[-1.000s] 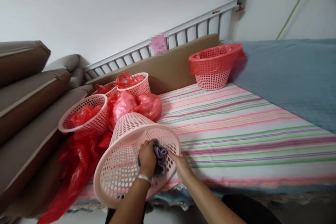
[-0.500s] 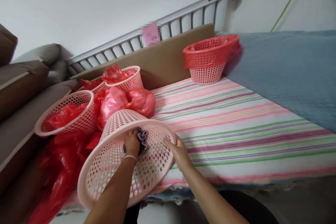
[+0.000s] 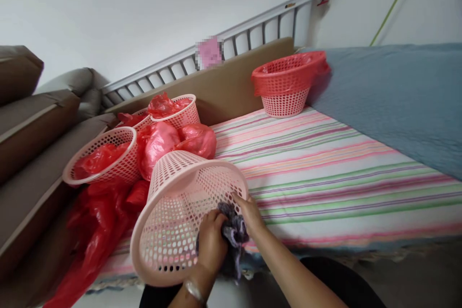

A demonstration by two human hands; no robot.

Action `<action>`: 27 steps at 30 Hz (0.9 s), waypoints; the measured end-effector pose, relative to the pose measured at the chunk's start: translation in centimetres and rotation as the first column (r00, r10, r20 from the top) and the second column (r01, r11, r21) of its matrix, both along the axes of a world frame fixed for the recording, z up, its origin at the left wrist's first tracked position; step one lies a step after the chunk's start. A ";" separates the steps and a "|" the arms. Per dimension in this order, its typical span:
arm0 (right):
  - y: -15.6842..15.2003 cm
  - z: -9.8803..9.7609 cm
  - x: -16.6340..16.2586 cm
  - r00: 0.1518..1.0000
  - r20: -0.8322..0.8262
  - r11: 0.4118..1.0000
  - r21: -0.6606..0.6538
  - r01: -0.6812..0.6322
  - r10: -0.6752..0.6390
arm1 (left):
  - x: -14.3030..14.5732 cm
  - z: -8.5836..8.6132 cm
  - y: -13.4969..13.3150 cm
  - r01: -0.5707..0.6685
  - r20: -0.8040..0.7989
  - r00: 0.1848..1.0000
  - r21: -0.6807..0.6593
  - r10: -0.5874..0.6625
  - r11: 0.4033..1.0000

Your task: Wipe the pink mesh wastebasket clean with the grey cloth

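Pink basket (image 3: pixel 180 221): tipped on its side on the striped sheet (image 3: pixel 342 173), its big round mouth turned to the person I watch from far away
Left hand (image 3: pixel 213 239): fingers curled tight around the purple-grey cloth (image 3: pixel 235 231), by the lower right part of the mouth
Right hand (image 3: pixel 250 214): pinching the right side of the rim, thumb on the inner side; I cannot see all its fingertips
Cloth: bunched up, with a loose end hanging down; I can't tell if it is wet
Basket feel: I think it is light, smooth and a bit bendy, so a hard push could roll it
Cloth feel: soft and floppy, I guess; loose bits might catch in the holes
Best hold: I would pick the thick rim, since the holey wall looks thinner; for the cloth, I'd grab its fat middle
Close by: shiny red bags (image 3: pixel 159 144) sit behind the basket, and a red-lined basket (image 3: pixel 285 101) stands well apart, at the sheet's far side
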State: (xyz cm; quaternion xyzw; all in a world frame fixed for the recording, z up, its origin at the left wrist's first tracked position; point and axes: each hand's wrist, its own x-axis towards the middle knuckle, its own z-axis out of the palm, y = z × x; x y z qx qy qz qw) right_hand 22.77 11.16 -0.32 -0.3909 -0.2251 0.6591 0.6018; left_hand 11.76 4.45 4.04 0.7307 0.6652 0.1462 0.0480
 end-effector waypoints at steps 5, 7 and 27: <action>-1.2 -0.2 -1.1 0.997 -0.053 0.998 0.033 -0.060 0.062 | -0.9 1.4 1.7 -0.100 -0.073 0.993 -0.035 0.098 0.994; -1.5 -0.3 -1.3 0.997 -0.050 0.997 0.039 -0.063 0.065 | -1.4 1.8 3.9 -0.188 -0.131 0.974 -0.029 0.183 0.982; 1.6 2.8 1.7 0.987 0.162 0.992 0.123 -0.041 0.020 | -8.0 -0.1 12.7 -0.401 -0.370 0.852 -0.006 0.371 0.916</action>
